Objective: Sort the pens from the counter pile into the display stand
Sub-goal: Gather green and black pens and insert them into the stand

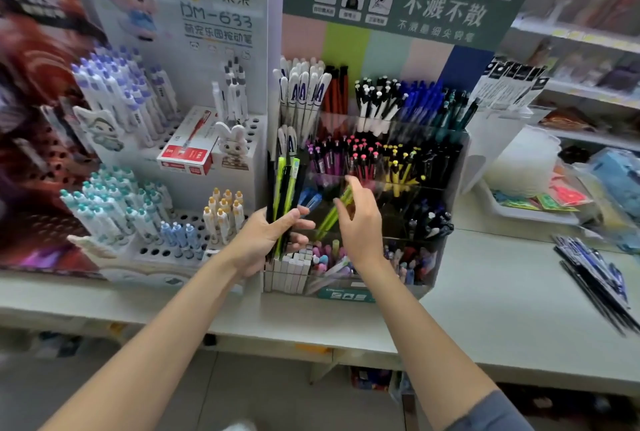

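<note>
Head view: left hand, fingers curled round an upright bundle of green and black pens at the display stand's left edge. Right hand pinches one tilted green pen in front of the stand's middle tiers. Pen pile lies on the surface, far right.

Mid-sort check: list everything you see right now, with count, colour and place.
pen bundle: several, green and black, in the left hand
green pen: one, lime, in the right hand before the clear stand
clear stand: one, clear with green header, mid-counter, full of mixed pens
white stand: one, white, left of the clear stand, holding capped pens
red box: one, red and white, on the white stand
pen pile: one, dark blue and black, counter's far right
tray: one, white, right of the clear stand
counter: one, pale, under the stands
left hand: grips the pen bundle
right hand: pinches the green pen
</note>
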A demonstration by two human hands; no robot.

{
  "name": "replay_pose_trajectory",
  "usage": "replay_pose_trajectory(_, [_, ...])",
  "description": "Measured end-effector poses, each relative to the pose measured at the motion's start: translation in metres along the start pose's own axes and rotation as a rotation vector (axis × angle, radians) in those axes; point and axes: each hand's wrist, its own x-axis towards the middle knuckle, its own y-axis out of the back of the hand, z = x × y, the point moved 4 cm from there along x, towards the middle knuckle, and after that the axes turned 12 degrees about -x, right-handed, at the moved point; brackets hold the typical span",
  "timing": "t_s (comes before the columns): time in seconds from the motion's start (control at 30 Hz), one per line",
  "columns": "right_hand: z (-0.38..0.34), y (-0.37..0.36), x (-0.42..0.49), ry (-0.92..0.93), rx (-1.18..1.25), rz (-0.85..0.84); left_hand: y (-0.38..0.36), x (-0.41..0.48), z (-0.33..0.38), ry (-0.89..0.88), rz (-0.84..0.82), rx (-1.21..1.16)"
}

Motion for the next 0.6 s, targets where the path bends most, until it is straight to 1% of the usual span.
replay_pose_trajectory(0.13, [0.002, 0.001, 0.001, 0.031, -0.025, 0.057, 0.004, 0.001, -0.003, 0.005, 0.015, -0.017])
replay_pose_trajectory(0.27, [0.004, -0.006, -0.012, 0.150, -0.094, 0.071, 0.004, 0.001, -0.005, 0.007, 0.011, -0.029])
replay_pose_trajectory(0.33, [0.008, -0.011, -0.019, 0.136, -0.129, 0.071, 0.004, 0.000, -0.005, 0.013, 0.002, -0.016])
replay_pose_trajectory(0.43, [0.005, 0.002, -0.014, 0.140, -0.234, 0.195, 0.000, 0.000, -0.005, 0.027, -0.030, -0.002])
replay_pose_trajectory(0.47, [-0.001, 0.010, -0.009, 0.162, -0.219, 0.229, -0.002, 0.001, -0.005, 0.031, -0.049, 0.009])
replay_pose_trajectory(0.5, [-0.010, 0.018, -0.002, 0.165, -0.144, 0.221, -0.005, 0.002, -0.004, 0.034, -0.072, 0.026])
replay_pose_trajectory(0.53, [-0.020, 0.026, 0.006, 0.134, -0.027, 0.168, -0.008, 0.004, -0.005, 0.041, -0.094, 0.045])
replay_pose_trajectory(0.6, [-0.036, 0.037, 0.022, 0.026, 0.198, 0.007, -0.018, 0.008, -0.005, 0.050, -0.127, 0.079])
